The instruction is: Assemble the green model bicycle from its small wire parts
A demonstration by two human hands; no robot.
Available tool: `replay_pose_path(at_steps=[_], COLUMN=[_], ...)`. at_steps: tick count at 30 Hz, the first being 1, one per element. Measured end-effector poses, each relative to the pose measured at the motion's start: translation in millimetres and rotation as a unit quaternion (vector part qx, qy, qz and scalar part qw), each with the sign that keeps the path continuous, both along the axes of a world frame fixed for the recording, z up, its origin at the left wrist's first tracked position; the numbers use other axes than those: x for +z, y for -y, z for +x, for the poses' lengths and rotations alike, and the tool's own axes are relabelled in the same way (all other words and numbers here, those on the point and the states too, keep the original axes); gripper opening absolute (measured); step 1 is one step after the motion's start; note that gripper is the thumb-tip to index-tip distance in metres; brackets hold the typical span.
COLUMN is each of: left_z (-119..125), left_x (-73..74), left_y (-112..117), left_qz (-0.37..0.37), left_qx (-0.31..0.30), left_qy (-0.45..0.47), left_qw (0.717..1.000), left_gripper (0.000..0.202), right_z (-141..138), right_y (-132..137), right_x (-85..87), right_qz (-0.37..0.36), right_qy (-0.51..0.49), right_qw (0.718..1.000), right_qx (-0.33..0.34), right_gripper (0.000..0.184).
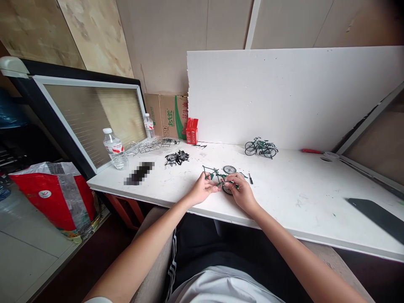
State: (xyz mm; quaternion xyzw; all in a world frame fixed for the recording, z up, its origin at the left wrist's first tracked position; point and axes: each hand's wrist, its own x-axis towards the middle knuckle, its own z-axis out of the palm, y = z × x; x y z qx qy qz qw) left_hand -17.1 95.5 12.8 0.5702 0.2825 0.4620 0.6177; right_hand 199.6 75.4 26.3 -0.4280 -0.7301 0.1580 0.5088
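Between my hands is a small dark green model bicycle (216, 176), held just above the white table near its front edge. My left hand (203, 188) is closed on the frame from the left. With bent fingers, my right hand (241, 191) grips the other end, by a spoked wheel (227, 189) that it partly covers. What exactly the right fingertips pinch is hidden. A loose spoked wheel (229, 169) lies just beyond the hands. Right of it rest a thin green part (243, 175) and a small dark stick-like tool (250, 178).
Assembled model bicycles (261, 147) stand at the back. A heap of black bicycle parts (177, 158) and sprue frames (148, 146) lie left. Water bottles (114, 149), a red box (192, 131) and a carton (167, 115) stand there too. A dark flat slab (375, 216) lies right.
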Motion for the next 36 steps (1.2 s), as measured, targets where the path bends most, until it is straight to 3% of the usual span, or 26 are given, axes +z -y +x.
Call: replay_pose_path(at_steps=[5, 10, 12, 18, 23, 28, 32, 36], left_z=[1.4, 3.5, 4.1, 3.8, 7.7, 22.4, 29.9, 29.8], left_x=[2.0, 6.4, 7.7, 9.1, 12.4, 7.2, 2.1, 0.5], left_y=[3.1, 3.9, 4.4, 6.8, 12.1, 20.3, 24.2, 24.2], left_qz=[0.004, -0.013, -0.012, 0.005, 0.005, 0.006, 0.020, 0.013], left_qx=[-0.010, 0.022, 0.038, 0.060, 0.042, 0.071, 0.115, 0.122], left_qy=[0.015, 0.046, 0.048, 0.009, 0.037, 0.077, 0.085, 0.075], left_qw=[1.000, 0.999, 0.998, 0.998, 0.998, 0.994, 0.990, 0.990], left_gripper=[0.068, 0.073, 0.074, 0.076, 0.074, 0.072, 0.068, 0.068], right_z=[-2.4, -6.4, -7.4, -8.1, -11.0, -13.5, -12.9, -12.4], right_y=[2.8, 9.4, 9.9, 9.2, 17.2, 23.1, 21.9, 20.8], right_x=[4.6, 11.0, 11.5, 12.7, 24.2, 33.2, 32.3, 30.5], right_qz=[-0.001, -0.065, -0.085, -0.154, -0.221, -0.227, -0.220, -0.207], right_qy=[-0.013, -0.058, -0.071, -0.082, -0.131, -0.173, -0.165, -0.151], right_qw=[1.000, 0.995, 0.991, 0.984, 0.961, 0.953, 0.957, 0.962], right_qx=[-0.006, -0.049, -0.069, 0.023, 0.107, 0.106, 0.089, 0.090], right_gripper=[0.018, 0.047, 0.050, 0.046, 0.042, 0.040, 0.042, 0.043])
